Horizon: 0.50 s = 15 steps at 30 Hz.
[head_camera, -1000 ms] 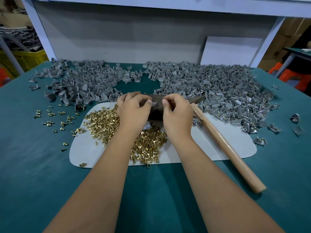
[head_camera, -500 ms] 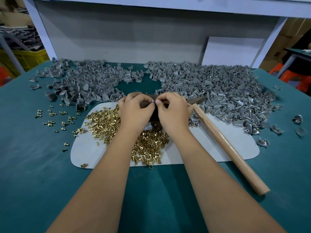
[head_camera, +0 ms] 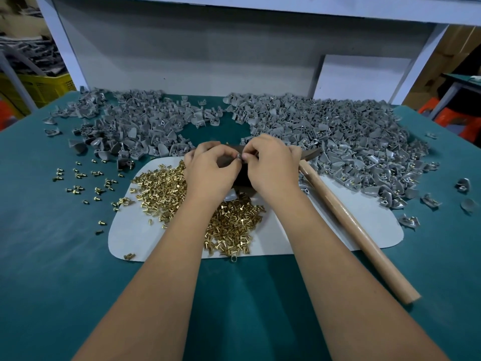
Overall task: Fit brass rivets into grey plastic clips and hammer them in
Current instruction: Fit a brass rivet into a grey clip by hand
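Hands now closed together: my left hand [head_camera: 209,169] and right hand [head_camera: 270,165] fingers are pinching one small clip [head_camera: 238,156] above the rivet pile [head_camera: 166,188], so I'm probably seating the rivet; hammer [head_camera: 346,217] is lying untouched.

Two bare forearms come up from the bottom edge of the frame to the middle, ending in the left hand [head_camera: 209,173] and right hand [head_camera: 272,165]. No sleeves, gloves, rings or watch show; fingernails are short and unpainted.
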Each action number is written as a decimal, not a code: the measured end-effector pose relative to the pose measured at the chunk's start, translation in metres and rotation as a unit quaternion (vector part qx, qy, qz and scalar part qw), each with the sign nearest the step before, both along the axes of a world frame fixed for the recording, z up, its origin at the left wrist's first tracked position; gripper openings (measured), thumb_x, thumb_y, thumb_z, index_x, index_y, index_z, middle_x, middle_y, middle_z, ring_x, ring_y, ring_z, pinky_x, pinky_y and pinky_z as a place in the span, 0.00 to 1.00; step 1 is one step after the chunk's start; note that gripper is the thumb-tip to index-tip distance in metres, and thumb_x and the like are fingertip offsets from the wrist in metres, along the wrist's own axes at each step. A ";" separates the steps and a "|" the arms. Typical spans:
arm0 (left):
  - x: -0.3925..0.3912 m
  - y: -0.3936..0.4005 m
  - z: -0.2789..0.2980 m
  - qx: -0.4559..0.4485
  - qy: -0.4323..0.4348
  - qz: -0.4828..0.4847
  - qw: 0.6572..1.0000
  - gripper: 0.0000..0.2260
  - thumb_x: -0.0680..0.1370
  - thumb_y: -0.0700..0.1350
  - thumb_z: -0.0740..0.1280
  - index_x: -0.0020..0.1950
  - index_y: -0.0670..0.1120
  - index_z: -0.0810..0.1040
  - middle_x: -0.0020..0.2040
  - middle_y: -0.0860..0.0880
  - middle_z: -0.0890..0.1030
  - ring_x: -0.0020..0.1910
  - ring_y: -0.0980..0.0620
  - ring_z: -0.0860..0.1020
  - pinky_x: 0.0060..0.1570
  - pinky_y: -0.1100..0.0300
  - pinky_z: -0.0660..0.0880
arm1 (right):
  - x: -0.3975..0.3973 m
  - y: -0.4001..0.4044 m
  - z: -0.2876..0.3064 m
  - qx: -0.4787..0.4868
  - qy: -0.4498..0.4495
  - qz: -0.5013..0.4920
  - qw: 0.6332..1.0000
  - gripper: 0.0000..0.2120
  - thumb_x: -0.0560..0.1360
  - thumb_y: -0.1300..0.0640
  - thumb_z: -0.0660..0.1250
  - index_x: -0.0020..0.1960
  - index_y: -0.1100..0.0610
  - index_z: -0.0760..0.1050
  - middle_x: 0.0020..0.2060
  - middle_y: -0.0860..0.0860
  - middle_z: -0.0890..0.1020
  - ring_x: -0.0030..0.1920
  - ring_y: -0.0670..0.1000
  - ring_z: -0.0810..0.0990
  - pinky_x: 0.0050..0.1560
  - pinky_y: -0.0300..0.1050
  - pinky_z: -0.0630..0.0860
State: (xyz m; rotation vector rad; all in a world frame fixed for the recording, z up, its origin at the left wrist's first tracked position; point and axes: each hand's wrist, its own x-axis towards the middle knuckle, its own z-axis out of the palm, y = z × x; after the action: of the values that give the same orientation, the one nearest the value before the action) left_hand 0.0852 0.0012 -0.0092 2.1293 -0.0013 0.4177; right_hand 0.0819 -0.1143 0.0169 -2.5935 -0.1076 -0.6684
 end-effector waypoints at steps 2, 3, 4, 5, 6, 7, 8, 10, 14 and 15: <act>0.000 0.001 0.000 0.004 -0.006 -0.003 1.000 0.02 0.75 0.49 0.70 0.45 0.57 0.82 0.64 0.51 0.74 0.68 0.46 0.62 0.60 0.62 0.55 | 0.001 0.001 0.003 -0.017 0.010 -0.001 1.000 0.10 0.76 0.56 0.66 0.37 0.45 0.72 0.44 0.43 0.78 0.49 0.48 0.75 0.50 0.48 0.56; 0.001 0.001 0.000 0.005 -0.010 -0.005 1.000 0.02 0.75 0.49 0.70 0.46 0.57 0.82 0.64 0.51 0.74 0.68 0.46 0.62 0.60 0.63 0.54 | 0.001 0.001 0.006 -0.018 0.022 -0.005 1.000 0.10 0.76 0.55 0.66 0.37 0.45 0.73 0.43 0.43 0.78 0.49 0.48 0.75 0.52 0.48 0.57; 0.001 0.001 -0.001 0.006 -0.012 -0.008 1.000 0.02 0.75 0.50 0.70 0.46 0.57 0.82 0.63 0.51 0.75 0.68 0.46 0.62 0.60 0.64 0.53 | 0.002 0.001 0.009 -0.013 0.039 -0.010 0.999 0.10 0.76 0.55 0.67 0.37 0.45 0.73 0.43 0.43 0.79 0.49 0.49 0.76 0.55 0.49 0.59; 0.001 0.002 -0.001 0.006 -0.013 -0.010 1.000 0.02 0.75 0.50 0.71 0.45 0.57 0.82 0.63 0.51 0.75 0.68 0.47 0.62 0.60 0.64 0.53 | 0.003 0.001 0.012 -0.003 0.058 -0.014 0.998 0.10 0.76 0.54 0.67 0.37 0.45 0.73 0.42 0.44 0.79 0.50 0.50 0.76 0.58 0.50 0.61; 0.001 0.002 -0.001 0.005 -0.012 -0.012 1.000 0.02 0.75 0.50 0.71 0.45 0.58 0.81 0.64 0.51 0.75 0.68 0.47 0.62 0.60 0.65 0.52 | 0.003 0.000 0.014 0.010 0.078 -0.018 0.997 0.09 0.75 0.53 0.67 0.37 0.45 0.74 0.42 0.44 0.80 0.52 0.51 0.76 0.62 0.52 0.62; 0.001 0.002 -0.001 0.005 -0.011 -0.014 1.000 0.02 0.75 0.50 0.71 0.45 0.58 0.81 0.64 0.51 0.74 0.68 0.48 0.62 0.61 0.65 0.52 | 0.002 0.000 0.016 0.023 0.093 -0.022 0.995 0.08 0.75 0.52 0.67 0.37 0.45 0.74 0.43 0.45 0.81 0.53 0.52 0.77 0.66 0.54 0.61; 0.000 0.002 -0.001 0.007 -0.011 -0.014 1.000 0.03 0.75 0.50 0.71 0.45 0.59 0.80 0.64 0.51 0.74 0.68 0.48 0.62 0.60 0.65 0.52 | 0.002 -0.001 0.017 0.034 0.103 -0.025 0.994 0.08 0.75 0.52 0.67 0.38 0.45 0.75 0.44 0.46 0.82 0.54 0.52 0.77 0.67 0.55 0.60; -0.001 0.001 0.000 0.016 -0.013 -0.014 1.000 0.03 0.76 0.49 0.71 0.45 0.59 0.80 0.64 0.51 0.75 0.69 0.48 0.63 0.60 0.65 0.51 | -0.001 0.000 0.018 0.051 0.110 -0.030 0.992 0.06 0.75 0.52 0.68 0.39 0.45 0.76 0.45 0.47 0.82 0.55 0.52 0.76 0.68 0.56 0.60; -0.001 0.002 0.001 0.025 -0.017 -0.020 0.999 0.04 0.76 0.49 0.70 0.46 0.60 0.80 0.64 0.51 0.75 0.69 0.49 0.64 0.59 0.66 0.51 | 0.000 0.001 0.021 0.084 0.136 -0.039 0.986 0.06 0.74 0.51 0.69 0.38 0.46 0.77 0.45 0.46 0.82 0.55 0.53 0.76 0.64 0.55 0.63; -0.001 0.003 0.002 0.026 -0.015 -0.019 0.999 0.04 0.76 0.50 0.70 0.46 0.60 0.80 0.64 0.52 0.75 0.69 0.48 0.64 0.58 0.66 0.51 | 0.001 0.002 0.020 0.091 0.135 -0.042 0.986 0.06 0.74 0.51 0.69 0.38 0.46 0.77 0.44 0.46 0.82 0.55 0.53 0.76 0.63 0.54 0.64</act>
State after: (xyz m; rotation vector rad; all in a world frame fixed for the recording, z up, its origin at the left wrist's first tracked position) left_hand 0.0844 0.0038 -0.0076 2.1711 -0.0700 0.4315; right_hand 0.0824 -0.1126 0.0372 -2.4935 0.1418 -0.3305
